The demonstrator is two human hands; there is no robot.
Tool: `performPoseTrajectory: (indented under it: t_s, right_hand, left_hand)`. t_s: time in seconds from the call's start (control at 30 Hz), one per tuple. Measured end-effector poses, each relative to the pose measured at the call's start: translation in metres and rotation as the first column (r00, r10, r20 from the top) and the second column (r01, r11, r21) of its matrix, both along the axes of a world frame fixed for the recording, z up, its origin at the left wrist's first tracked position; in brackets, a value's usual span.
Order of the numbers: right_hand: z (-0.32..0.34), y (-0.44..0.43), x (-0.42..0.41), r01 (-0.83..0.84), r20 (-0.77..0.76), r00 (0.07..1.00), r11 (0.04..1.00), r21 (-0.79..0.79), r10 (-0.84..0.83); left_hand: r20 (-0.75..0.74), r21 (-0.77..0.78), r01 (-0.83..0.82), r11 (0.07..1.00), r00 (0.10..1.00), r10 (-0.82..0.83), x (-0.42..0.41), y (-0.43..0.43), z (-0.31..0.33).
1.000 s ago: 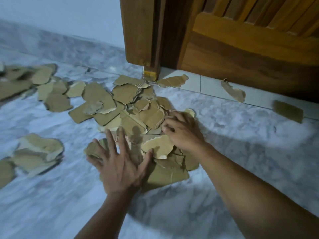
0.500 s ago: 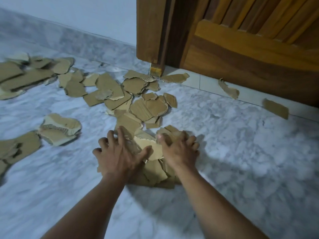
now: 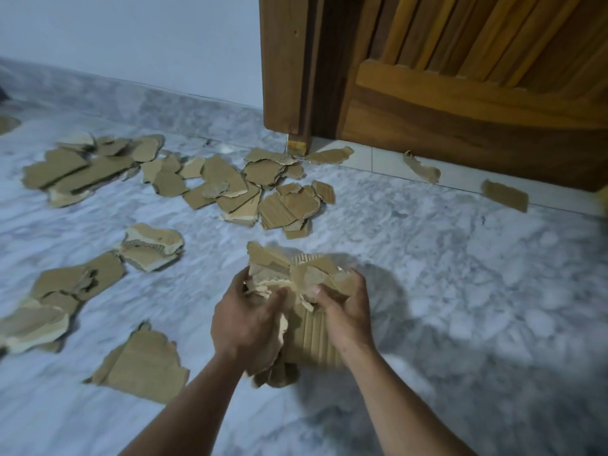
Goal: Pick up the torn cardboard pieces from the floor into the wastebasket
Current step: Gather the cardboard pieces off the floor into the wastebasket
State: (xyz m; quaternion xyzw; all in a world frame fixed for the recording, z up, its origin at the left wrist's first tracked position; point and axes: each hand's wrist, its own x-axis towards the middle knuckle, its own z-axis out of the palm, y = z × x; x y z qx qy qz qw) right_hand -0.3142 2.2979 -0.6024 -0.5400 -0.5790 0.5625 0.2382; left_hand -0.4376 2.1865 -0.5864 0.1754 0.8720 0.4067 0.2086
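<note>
Between both hands I hold a bundle of torn brown cardboard pieces [image 3: 296, 274], lifted off the marble floor. My left hand [image 3: 245, 327] grips its left side and my right hand [image 3: 345, 315] grips its right side. Several more torn pieces lie scattered on the floor: a cluster [image 3: 260, 195] ahead near the door, a long pile [image 3: 79, 169] at the far left, a piece [image 3: 148, 243] to the left, a flat piece [image 3: 141, 368] near my left forearm. No wastebasket is in view.
A wooden door [image 3: 477, 93] and its frame [image 3: 286, 67] stand ahead on the right, with two stray pieces [image 3: 505, 195] along the white threshold. A pale wall [image 3: 131, 37] runs behind. Grey marble floor [image 3: 460, 291] spreads to the right.
My hands scraped the nearest pieces together, closed on them and lifted the bundle off the floor toward me. The view pulled back from the door.
</note>
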Motion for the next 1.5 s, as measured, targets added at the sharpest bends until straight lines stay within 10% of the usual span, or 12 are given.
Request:
performPoseTrajectory:
  t_s: [0.77, 1.27, 1.5]
  right_hand:
    - [0.304, 0.092, 0.458, 0.415, -0.044, 0.895, 0.793, 0.447, -0.443]
    - [0.275, 0.075, 0.634, 0.56, 0.067, 0.781, 0.744, 0.365, -0.621]
    - [0.284, 0.072, 0.613, 0.432, 0.186, 0.821, 0.8, 0.416, -0.54]
  left_hand:
    - [-0.027, 0.408, 0.44, 0.8, 0.882, -0.471, 0.424, 0.174, 0.26]
    - [-0.022, 0.259, 0.745, 0.614, 0.64, -0.768, 0.591, 0.205, 0.239]
    - [-0.264, 0.335, 0.69, 0.642, 0.722, -0.639, 0.55, 0.191, 0.235]
